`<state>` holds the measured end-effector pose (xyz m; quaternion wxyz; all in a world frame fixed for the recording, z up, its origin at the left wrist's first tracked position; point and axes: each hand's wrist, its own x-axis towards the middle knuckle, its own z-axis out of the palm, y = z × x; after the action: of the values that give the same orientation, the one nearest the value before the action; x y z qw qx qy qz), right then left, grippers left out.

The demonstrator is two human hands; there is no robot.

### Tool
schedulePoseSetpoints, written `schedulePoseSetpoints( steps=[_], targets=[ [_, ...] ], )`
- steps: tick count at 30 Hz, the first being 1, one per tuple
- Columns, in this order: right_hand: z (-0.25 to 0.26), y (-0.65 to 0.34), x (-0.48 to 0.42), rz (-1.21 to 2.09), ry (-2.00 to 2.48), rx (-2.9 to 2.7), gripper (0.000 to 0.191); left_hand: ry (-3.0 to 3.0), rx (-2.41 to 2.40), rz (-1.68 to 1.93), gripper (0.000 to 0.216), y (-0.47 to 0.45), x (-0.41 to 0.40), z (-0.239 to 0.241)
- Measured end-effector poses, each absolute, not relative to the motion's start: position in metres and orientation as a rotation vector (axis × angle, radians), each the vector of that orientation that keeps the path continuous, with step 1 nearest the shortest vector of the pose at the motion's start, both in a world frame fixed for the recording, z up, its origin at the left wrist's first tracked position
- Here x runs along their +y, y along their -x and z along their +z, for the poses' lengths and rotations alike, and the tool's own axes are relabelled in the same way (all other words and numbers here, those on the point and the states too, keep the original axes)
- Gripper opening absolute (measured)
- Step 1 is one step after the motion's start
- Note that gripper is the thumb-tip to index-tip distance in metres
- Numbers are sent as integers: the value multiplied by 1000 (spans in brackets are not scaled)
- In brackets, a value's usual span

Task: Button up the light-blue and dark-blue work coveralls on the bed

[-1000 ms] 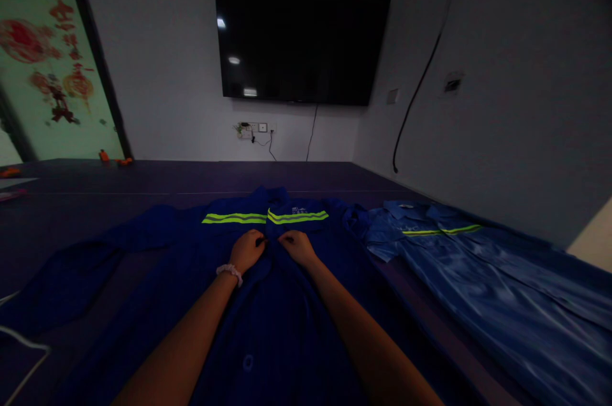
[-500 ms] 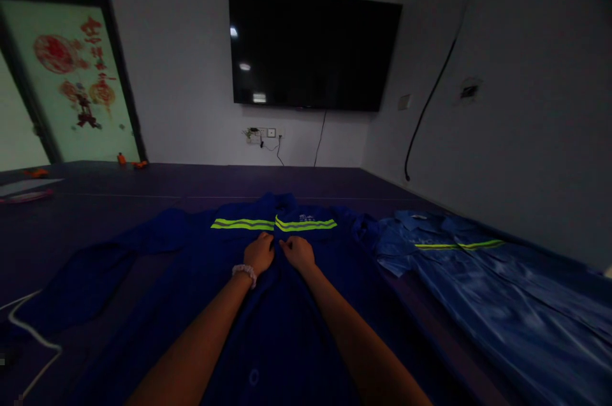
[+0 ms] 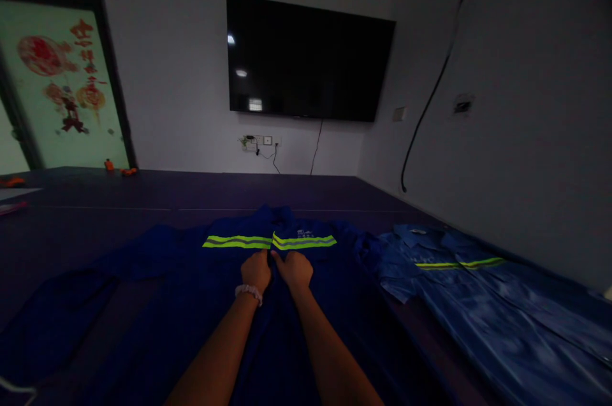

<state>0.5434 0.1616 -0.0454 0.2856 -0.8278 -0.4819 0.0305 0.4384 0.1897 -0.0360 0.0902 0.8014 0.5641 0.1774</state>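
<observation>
A dark blue work jacket lies spread out front side up, its collar pointing away from me. A yellow-green reflective stripe crosses its chest on both sides of the front opening. My left hand, with a beaded band at the wrist, is closed on the left front edge just below the stripe. Opposite it, my right hand has its fingers curled and its thumb at the right front edge. The two thumbs are close together. Fabric under the fingers is mostly hidden.
A lighter blue work garment with a thin stripe lies to the right. A white cord is at the lower left. Orange objects sit near the door. Beyond the purple floor, a television hangs on the wall.
My hands have come closer together, the right one shifting left to the front edge and its thumb now straighter. The view has tilted up slightly, so the scene sits lower.
</observation>
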Motion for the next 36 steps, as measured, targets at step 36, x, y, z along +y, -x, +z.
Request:
schedulePoseSetpoints(
  steps=[36],
  targets=[
    [-54, -600, 217, 510, 1600, -899, 30, -2269, 1457, 583, 27, -469, 244, -43]
  ],
)
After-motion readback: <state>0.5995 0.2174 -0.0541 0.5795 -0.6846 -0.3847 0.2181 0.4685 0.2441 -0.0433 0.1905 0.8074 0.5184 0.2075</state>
